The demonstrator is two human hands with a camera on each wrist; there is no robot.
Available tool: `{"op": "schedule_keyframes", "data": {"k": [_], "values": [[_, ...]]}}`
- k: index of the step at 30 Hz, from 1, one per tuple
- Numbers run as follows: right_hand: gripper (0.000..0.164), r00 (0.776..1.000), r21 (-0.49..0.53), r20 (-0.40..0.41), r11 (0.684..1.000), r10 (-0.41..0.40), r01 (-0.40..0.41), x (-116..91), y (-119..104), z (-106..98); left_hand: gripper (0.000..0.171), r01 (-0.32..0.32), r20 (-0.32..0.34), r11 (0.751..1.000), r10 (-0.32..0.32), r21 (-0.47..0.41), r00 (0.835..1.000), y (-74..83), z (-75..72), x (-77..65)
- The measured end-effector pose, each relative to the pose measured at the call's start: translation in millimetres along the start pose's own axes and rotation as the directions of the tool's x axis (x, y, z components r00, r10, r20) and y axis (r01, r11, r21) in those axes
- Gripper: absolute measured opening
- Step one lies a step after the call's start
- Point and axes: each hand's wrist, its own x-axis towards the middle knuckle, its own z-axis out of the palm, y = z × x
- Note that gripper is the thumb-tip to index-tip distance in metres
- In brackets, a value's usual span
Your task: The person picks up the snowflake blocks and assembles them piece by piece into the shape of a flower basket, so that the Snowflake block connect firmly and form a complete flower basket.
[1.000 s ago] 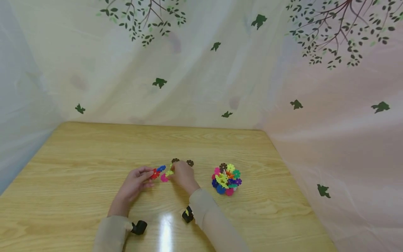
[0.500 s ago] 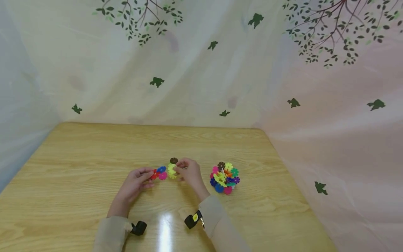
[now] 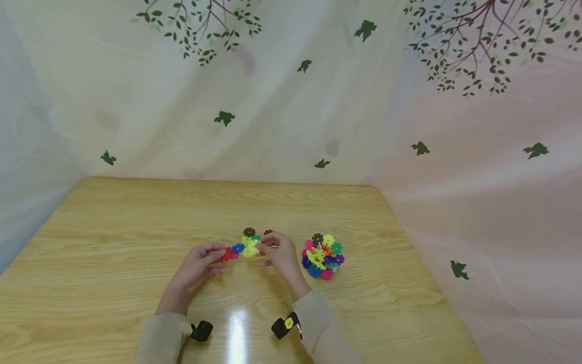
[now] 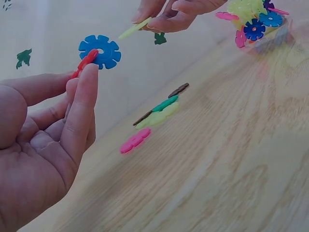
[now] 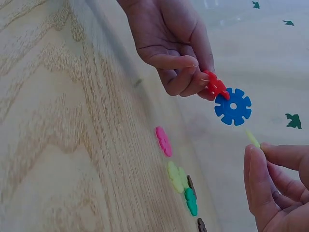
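In the head view my left hand [image 3: 195, 265] is above the table, pinching a red flower-shaped disc [image 4: 85, 64]. A blue notched disc [image 5: 233, 107] is slotted edge-on into the red one and stands out from my fingertips. To the right, my right hand [image 3: 281, 257] pinches a light yellow disc [image 4: 135, 28] between thumb and fingers. That disc is seen nearly edge-on in both wrist views, a small gap from the blue disc. Below lie a pink disc [image 4: 135, 141], yellow discs [image 5: 175, 177], a green disc [image 5: 191, 201] and brown discs [image 3: 249, 232].
On the right, a heap of several coloured discs [image 3: 314, 271] appears to sit in a clear container, partly seen in the left wrist view. The wooden table [image 3: 136, 217] ends at a cloth backdrop [image 3: 273, 126] printed with branches and birds.
My right hand has lifted from the discs on the table with a yellow disc and shifted slightly right. My left hand stays almost in place, still holding the red and blue discs.
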Motion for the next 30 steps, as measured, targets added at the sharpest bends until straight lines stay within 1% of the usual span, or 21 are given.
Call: {"op": "schedule_keyframes", "data": {"k": [5,8,12,14,19,22,24,30], "values": [[0.017,1.000,-0.012,0.013,1.000,0.008,-0.008,-0.8,1.5,0.7,0.012,0.006,0.025,1.000,-0.006,0.002,1.000,0.4,0.7,0.0],[0.021,0.999,-0.001,0.031,1.000,0.016,-0.016,-2.2,3.0,1.6,0.012,0.008,0.035,1.000,-0.008,0.006,0.999,1.2,1.5,-0.4],[0.027,0.998,0.050,0.053,0.998,0.038,-0.041,-3.3,4.0,2.4,0.012,0.011,0.040,1.000,-0.011,0.014,0.999,2.1,2.2,-1.3],[0.029,0.997,0.093,0.061,0.994,0.055,-0.061,-3.6,4.6,2.5,0.013,0.008,0.051,1.000,-0.009,0.013,0.999,1.8,2.0,-1.5],[0.030,0.993,0.186,0.078,0.977,0.088,-0.101,-3.4,6.8,2.5,0.020,-0.030,0.109,1.000,0.029,0.009,0.994,-0.4,1.9,-0.5],[0.030,0.993,0.210,0.078,0.972,0.090,-0.104,-3.6,8.1,2.8,0.024,-0.049,0.140,0.999,0.049,0.002,0.989,-1.2,2.2,0.0],[0.029,0.993,0.226,0.074,0.968,0.096,-0.110,-3.9,8.7,3.0,0.027,-0.050,0.154,0.999,0.051,-0.009,0.987,-0.7,2.9,-0.2],[0.030,0.993,0.262,0.074,0.959,0.093,-0.110,-4.0,10.5,2.9,0.032,-0.026,0.141,0.999,0.029,-0.026,0.990,2.1,5.1,-2.4]]}}
